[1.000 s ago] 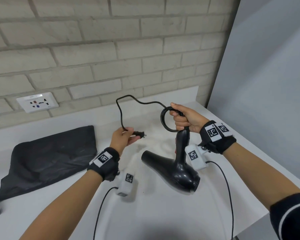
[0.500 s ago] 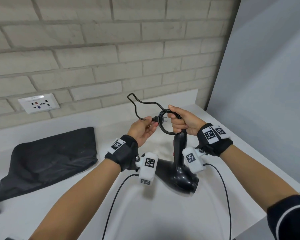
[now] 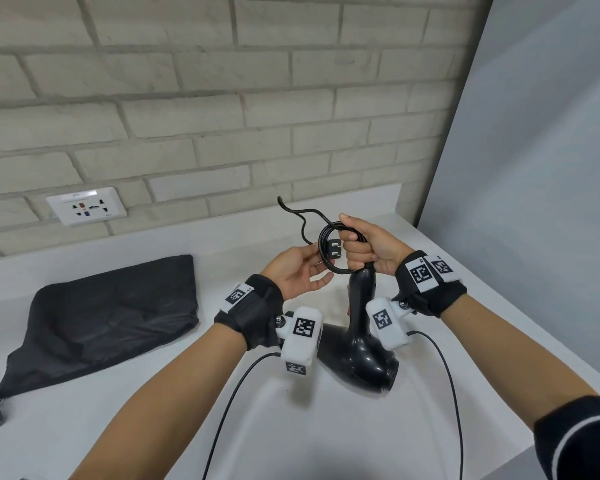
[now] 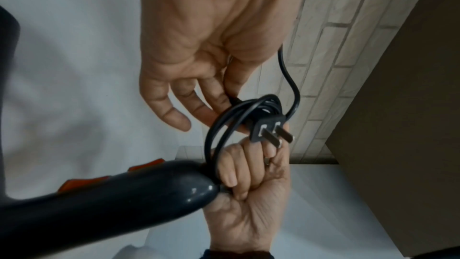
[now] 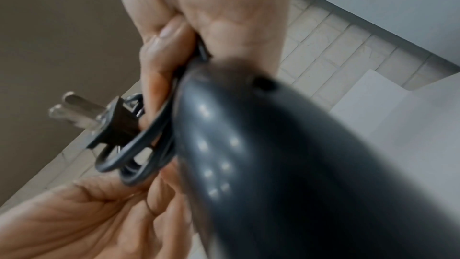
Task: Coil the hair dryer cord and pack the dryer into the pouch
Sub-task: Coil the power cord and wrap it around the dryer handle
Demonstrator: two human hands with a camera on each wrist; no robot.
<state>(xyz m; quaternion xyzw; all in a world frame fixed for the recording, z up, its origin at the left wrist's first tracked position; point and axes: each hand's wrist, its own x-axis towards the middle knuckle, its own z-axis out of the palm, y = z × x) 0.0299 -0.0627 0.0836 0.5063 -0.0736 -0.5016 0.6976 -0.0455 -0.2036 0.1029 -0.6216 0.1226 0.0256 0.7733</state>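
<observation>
Right grip (image 3: 371, 247) — fisted round coiled cord (image 3: 326, 263) atop hair dryer (image 3: 364, 355) handle; left grip (image 3: 295, 275) alongside — pinched the coil near plug (image 3: 335, 248).

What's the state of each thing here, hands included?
Dryer: handle up, body down.
Cord: mostly coiled, one loose loop.
Plug: unplugged, at the coil.
Pouch: flat on counter, dryer outside.
Left hand: pinches cord.
Right hand: grips coiled cord.
Socket: nothing plugged in.
</observation>
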